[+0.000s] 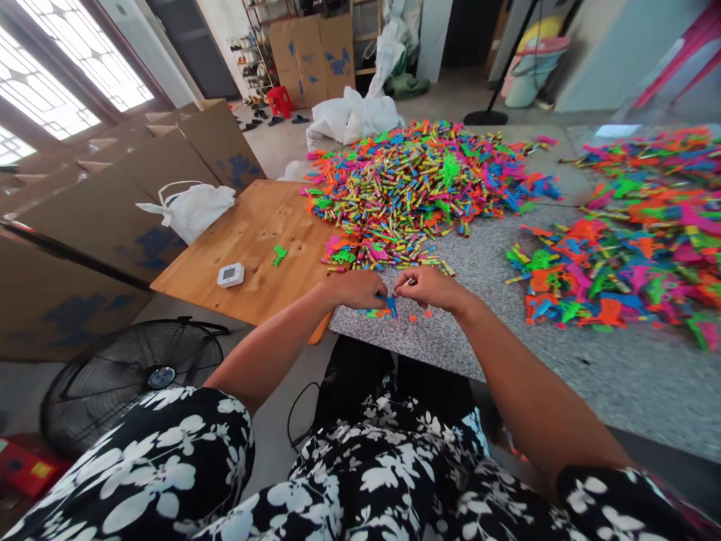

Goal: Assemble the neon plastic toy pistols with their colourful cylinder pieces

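Bright daylight enters through the window [50, 83] at upper left, overexposing its panes, while shadows stay soft, focus is sharp centrally, and frame edges bend noticeably outward.

Blue toy [390, 303] between the hands. Heap [417, 188] of pink, orange, green, yellow and blue pieces. Speckled grey tabletop [619, 368]; light wooden board [259, 240] bearing a green piece [278, 255] and a white device [230, 275]. Black dress [360, 473] with white flowers. Brown cartons [113, 210] with blue print. Black fan [135, 376].
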Action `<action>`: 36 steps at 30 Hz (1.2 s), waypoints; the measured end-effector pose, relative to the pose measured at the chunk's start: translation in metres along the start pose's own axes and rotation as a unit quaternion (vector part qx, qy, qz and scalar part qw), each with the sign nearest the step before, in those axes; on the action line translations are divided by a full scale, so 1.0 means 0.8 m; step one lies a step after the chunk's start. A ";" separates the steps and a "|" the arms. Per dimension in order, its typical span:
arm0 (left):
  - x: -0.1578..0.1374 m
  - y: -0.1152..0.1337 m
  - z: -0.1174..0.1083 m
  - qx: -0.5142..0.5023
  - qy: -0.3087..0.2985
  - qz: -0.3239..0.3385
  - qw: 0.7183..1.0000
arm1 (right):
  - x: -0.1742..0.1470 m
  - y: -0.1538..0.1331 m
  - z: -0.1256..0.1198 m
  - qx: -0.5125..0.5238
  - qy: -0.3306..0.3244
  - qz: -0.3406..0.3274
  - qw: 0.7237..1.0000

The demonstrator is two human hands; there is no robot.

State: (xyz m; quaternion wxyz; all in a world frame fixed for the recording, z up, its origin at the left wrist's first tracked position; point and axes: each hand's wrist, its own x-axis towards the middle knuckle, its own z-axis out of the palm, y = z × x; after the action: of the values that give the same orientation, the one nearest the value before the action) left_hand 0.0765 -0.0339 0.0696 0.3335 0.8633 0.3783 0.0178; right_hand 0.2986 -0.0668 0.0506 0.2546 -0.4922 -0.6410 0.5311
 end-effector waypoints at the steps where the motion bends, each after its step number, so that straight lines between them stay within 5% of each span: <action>1: 0.001 0.001 0.000 -0.012 0.003 -0.002 1.000 | 0.001 -0.001 -0.001 0.003 -0.009 0.008 1.000; 13: 0.011 0.014 -0.005 -0.006 -0.093 0.023 0.995 | 0.013 0.013 0.006 0.031 -0.060 0.010 0.998; 22: 0.024 -0.013 0.002 -0.124 -0.182 0.023 0.975 | -0.001 0.025 0.035 0.069 -0.015 -0.021 0.997; 30: 0.028 -0.027 0.026 -0.125 -0.163 -0.022 0.978 | 0.009 0.041 0.033 0.139 -0.092 0.101 0.981; 36: 0.023 -0.033 0.023 -0.208 -0.120 -0.025 0.970 | -0.003 0.039 0.033 0.237 -0.088 0.078 0.964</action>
State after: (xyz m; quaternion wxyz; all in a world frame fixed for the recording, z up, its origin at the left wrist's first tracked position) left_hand 0.0779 -0.0191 0.0354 0.5494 0.7611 0.3444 -0.0162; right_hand 0.2885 -0.0822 0.0139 0.2646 -0.4177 -0.4762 0.7272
